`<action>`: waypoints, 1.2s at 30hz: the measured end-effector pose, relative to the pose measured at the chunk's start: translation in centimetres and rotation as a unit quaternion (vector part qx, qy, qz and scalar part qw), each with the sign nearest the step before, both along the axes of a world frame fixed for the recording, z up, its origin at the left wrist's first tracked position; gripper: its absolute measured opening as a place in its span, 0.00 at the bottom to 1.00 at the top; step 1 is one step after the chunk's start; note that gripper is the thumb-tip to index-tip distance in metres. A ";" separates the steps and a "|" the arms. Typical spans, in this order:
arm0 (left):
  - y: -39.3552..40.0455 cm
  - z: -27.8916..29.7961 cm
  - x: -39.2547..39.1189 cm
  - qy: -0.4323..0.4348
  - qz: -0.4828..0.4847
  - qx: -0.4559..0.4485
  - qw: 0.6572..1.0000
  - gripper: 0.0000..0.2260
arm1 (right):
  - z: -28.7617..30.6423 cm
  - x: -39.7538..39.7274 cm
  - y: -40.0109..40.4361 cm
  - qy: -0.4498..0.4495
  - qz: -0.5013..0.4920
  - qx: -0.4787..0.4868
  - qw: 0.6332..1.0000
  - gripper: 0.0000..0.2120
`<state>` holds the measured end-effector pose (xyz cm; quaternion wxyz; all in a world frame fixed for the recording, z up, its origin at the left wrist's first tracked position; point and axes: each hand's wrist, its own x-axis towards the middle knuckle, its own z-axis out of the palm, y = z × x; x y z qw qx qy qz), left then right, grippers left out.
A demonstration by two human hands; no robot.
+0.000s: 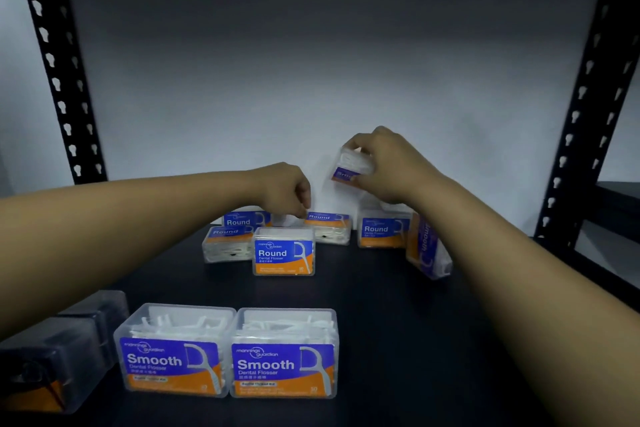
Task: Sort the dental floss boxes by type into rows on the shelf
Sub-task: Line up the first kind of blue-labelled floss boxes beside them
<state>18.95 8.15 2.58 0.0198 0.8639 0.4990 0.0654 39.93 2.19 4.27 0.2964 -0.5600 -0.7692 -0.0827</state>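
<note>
Item: clear plastic Smooth floss box with blue-orange label (353,166), pinched aloft in your right hand (388,166) fingers, front Smooth pair (228,354) lying toward you; left hand (291,194) fingers curled at a rear clear Round box (329,227), grip uncertain.

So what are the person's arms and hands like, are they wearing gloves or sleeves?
No gloves and no sleeves show. Both forearms are bare from the frame edges to the wrists, and the left hand and right hand are bare too. No watch, ring, bracelet or marking can be seen on either, though the light is dim.
</note>
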 end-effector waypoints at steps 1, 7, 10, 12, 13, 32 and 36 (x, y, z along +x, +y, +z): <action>0.1 -0.1 0.4 -0.001 -0.009 -0.008 1.000 0.10 | 0.2 0.4 -0.6 0.009 0.004 0.002 1.000 0.22; 0.0 -0.3 2.2 0.084 -0.040 -0.066 0.994 0.19 | 0.0 0.5 -2.1 0.027 -0.007 -0.040 0.999 0.19; -0.1 -0.1 2.6 0.115 -0.038 -0.068 0.990 0.20 | 0.0 0.4 -2.3 0.000 -0.005 -0.055 0.998 0.20; -0.3 0.1 2.4 0.117 -0.040 -0.069 0.990 0.19 | 0.3 0.7 -2.6 -0.005 0.000 -0.068 0.998 0.20; -0.3 0.1 2.1 0.112 -0.042 -0.073 0.990 0.18 | 0.5 0.9 -2.8 -0.005 0.002 -0.072 0.997 0.19; 0.1 -0.4 0.8 0.028 -0.036 -0.046 0.998 0.26 | -0.6 0.0 -3.4 -0.133 0.076 -0.220 0.964 0.21; 0.5 -1.2 0.1 0.018 -0.046 -0.040 0.998 0.25 | -0.9 -0.2 -3.5 -0.136 0.065 -0.240 0.959 0.23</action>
